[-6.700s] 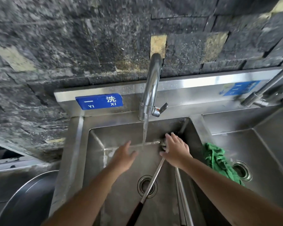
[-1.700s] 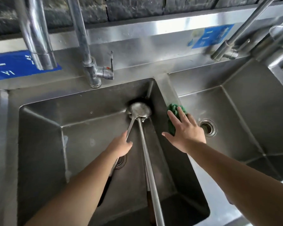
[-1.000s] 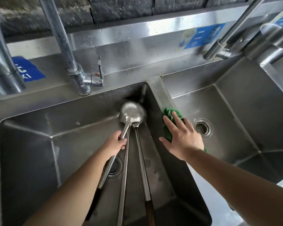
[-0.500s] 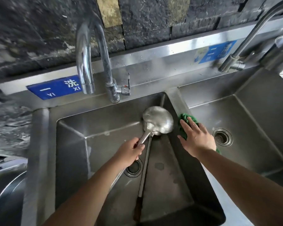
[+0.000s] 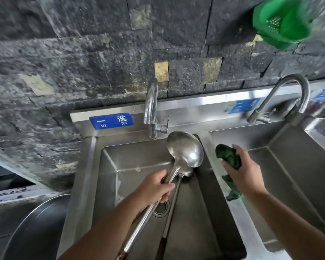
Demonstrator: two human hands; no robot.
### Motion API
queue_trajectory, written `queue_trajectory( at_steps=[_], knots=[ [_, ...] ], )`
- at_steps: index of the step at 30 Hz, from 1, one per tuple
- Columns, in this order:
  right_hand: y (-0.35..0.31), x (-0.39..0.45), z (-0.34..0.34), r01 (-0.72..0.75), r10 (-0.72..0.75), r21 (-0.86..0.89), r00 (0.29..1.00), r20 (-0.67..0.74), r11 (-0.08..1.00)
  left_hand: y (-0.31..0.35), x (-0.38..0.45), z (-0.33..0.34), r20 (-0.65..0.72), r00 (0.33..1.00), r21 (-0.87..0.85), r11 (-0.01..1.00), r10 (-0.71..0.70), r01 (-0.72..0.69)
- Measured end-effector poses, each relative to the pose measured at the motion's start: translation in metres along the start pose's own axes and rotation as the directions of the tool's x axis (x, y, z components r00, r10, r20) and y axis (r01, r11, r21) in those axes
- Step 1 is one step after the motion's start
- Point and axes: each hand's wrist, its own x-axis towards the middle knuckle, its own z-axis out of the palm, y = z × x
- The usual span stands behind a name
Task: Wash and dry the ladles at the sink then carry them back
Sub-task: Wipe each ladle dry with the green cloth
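My left hand (image 5: 155, 186) grips the shaft of a steel ladle (image 5: 186, 149) and holds it lifted over the left sink basin (image 5: 109, 184), bowl up near the faucet (image 5: 151, 107). A second ladle (image 5: 172, 205) lies in that basin under the first; its bowl is mostly hidden behind the raised one. My right hand (image 5: 244, 175) holds a bunched green cloth (image 5: 229, 156) above the divider between the two basins, with one end hanging down. No water runs from the faucet.
A right basin (image 5: 293, 166) has its own curved faucet (image 5: 293, 91). A blue label (image 5: 111, 121) is fixed on the steel backsplash. A green strainer (image 5: 283, 21) hangs on the dark stone wall at upper right. A large metal basin (image 5: 32, 228) stands at lower left.
My left hand has lifted one ladle out of the basin. My right hand has picked the green cloth up off the divider. The view has tilted upward.
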Motion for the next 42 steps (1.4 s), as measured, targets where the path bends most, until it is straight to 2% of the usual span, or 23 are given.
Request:
queue_trajectory(
  at_steps=[3, 4, 5, 7, 8, 9, 10, 12, 14, 16, 19, 22, 26, 31, 33, 35, 36, 38, 40, 42],
  knots=[
    [-0.053, -0.01, -0.016, 0.154, -0.146, 0.079, 0.984, -0.099, 0.985, 0.018, -0.016, 0.005, 0.002, 0.999, -0.005, 0.999, 0.05, -0.05],
    [-0.072, -0.013, -0.02, 0.274, -0.266, 0.046, 0.955, -0.132, 0.961, 0.022, -0.02, 0.006, -0.001, 0.998, -0.017, 0.998, 0.068, -0.068],
    [-0.086, -0.015, -0.02, 0.417, -0.415, -0.024, 0.895, -0.163, 0.908, 0.026, -0.023, 0.007, -0.009, 0.997, -0.02, 0.996, 0.082, -0.082],
    [-0.109, -0.015, -0.013, 0.68, -0.707, -0.195, 0.687, -0.166, 0.707, 0.035, -0.03, 0.012, -0.026, 0.993, 0.013, 0.993, 0.117, -0.116],
    [-0.116, -0.014, -0.007, 0.75, -0.798, -0.285, 0.592, -0.112, 0.597, 0.039, -0.032, 0.015, -0.052, 0.989, 0.044, 0.989, 0.141, -0.138],
    [-0.125, -0.014, -0.001, 0.78, -0.843, -0.361, 0.537, -0.033, 0.512, 0.044, -0.032, 0.017, -0.104, 0.978, 0.098, 0.98, 0.183, -0.173],
    [-0.134, -0.016, 0.004, 0.787, -0.848, -0.415, 0.526, 0.066, 0.456, 0.049, -0.033, 0.018, -0.173, 0.96, 0.16, 0.968, 0.219, -0.192],
    [-0.144, -0.022, 0.014, 0.794, -0.803, -0.456, 0.545, 0.242, 0.402, 0.055, -0.038, 0.015, -0.274, 0.931, 0.228, 0.957, 0.241, -0.181],
    [-0.15, -0.026, 0.019, 0.816, -0.778, -0.45, 0.531, 0.335, 0.362, 0.058, -0.046, 0.012, -0.305, 0.922, 0.31, 0.94, 0.238, -0.14],
    [-0.156, -0.024, 0.02, 0.818, -0.766, -0.453, 0.532, 0.36, 0.355, 0.059, -0.051, 0.008, -0.334, 0.904, 0.423, 0.9, 0.268, -0.111],
    [-0.171, -0.02, 0.019, 0.781, -0.719, -0.471, 0.595, 0.359, 0.411, 0.062, -0.055, -0.002, -0.348, 0.86, 0.531, 0.835, 0.373, -0.147],
    [-0.187, -0.016, 0.019, 0.757, -0.693, -0.463, 0.633, 0.343, 0.461, 0.061, -0.054, -0.013, -0.338, 0.86, 0.574, 0.807, 0.383, -0.135],
    [-0.201, 0.003, 0.007, 0.675, -0.536, -0.293, 0.726, 0.431, 0.677, 0.061, -0.055, -0.019, -0.293, 0.889, 0.645, 0.759, 0.351, -0.088],
    [-0.206, 0.035, -0.004, 0.513, -0.308, -0.181, 0.721, 0.62, 0.839, 0.048, -0.061, -0.013, -0.276, 0.888, 0.637, 0.762, 0.368, -0.118],
    [-0.204, 0.041, -0.014, 0.399, -0.266, -0.053, 0.7, 0.663, 0.915, 0.043, -0.065, -0.012, -0.285, 0.881, 0.634, 0.764, 0.378, -0.123],
    [-0.189, 0.045, -0.021, 0.179, -0.228, 0.143, 0.709, 0.667, 0.973, 0.043, -0.069, -0.013, -0.305, 0.872, 0.624, 0.772, 0.382, -0.119],
    [-0.18, 0.045, -0.022, 0.057, -0.211, 0.249, 0.73, 0.65, 0.967, 0.045, -0.071, -0.014, -0.321, 0.866, 0.61, 0.783, 0.383, -0.121],
    [-0.163, 0.041, -0.02, -0.101, -0.214, 0.47, 0.794, 0.569, 0.877, 0.051, -0.075, -0.013, -0.358, 0.843, 0.571, 0.808, 0.401, -0.142],
    [-0.155, 0.035, -0.011, -0.126, -0.226, 0.641, 0.87, 0.438, 0.758, 0.058, -0.076, -0.013, -0.379, 0.833, 0.547, 0.824, 0.404, -0.151],
    [-0.153, 0.021, 0.0, -0.085, -0.224, 0.714, 0.918, 0.327, 0.695, 0.061, -0.077, -0.013, -0.384, 0.838, 0.53, 0.835, 0.389, -0.145]
  ],
)
